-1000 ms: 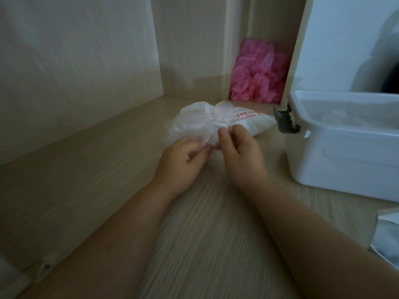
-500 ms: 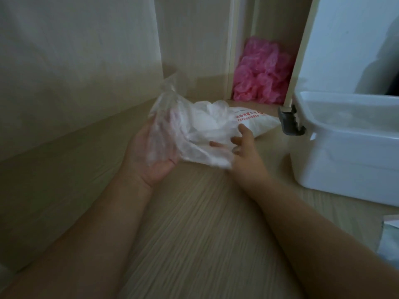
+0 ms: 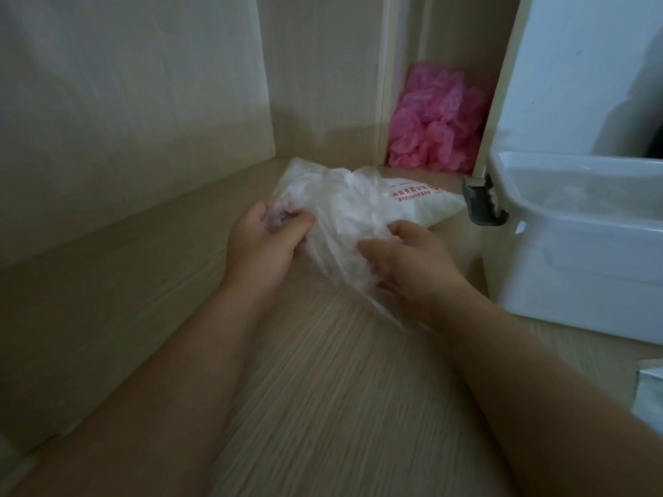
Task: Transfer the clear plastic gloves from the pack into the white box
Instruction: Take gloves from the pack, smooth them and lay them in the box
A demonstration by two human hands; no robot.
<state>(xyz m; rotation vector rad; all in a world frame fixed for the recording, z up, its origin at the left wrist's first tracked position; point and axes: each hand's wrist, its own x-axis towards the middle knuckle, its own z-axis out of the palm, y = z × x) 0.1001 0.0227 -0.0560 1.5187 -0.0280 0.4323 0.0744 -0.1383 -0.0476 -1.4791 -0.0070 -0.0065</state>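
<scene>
Wall panel (image 3: 125,102), far left: pale wood grain, upright, meeting the counter (image 3: 323,389) along a low seam. Counter: matching light wood grain, carrying all that follows. Left hand (image 3: 263,242), left of centre: forearm bare, fingers and thumb curled in a pinch on the left edge of the clear plastic gloves (image 3: 337,209). Clear plastic gloves, centre: a crumpled, cloudy bunch of thin film, stretched between both hands, its far side running into the pack (image 3: 427,206); the number of gloves in the bunch cannot be told. Right hand (image 3: 412,263), just right of centre: fingers curled down into the near right part of the same bunch, grasping it. Pack, behind the right hand: white plastic bag with red print, lying on the counter, its right end just beside the white box (image 3: 581,252). Pink film bundle (image 3: 437,120), back: crumpled, in a narrow recess between two upright panels. White box, right: open-topped plastic tub standing on the counter, grey latch (image 3: 482,206) on its left end, white lid (image 3: 574,73) raised upright behind it; something pale and filmy inside, too blurred to name. Pale packet (image 3: 651,396), lower right edge: cut off by the frame
</scene>
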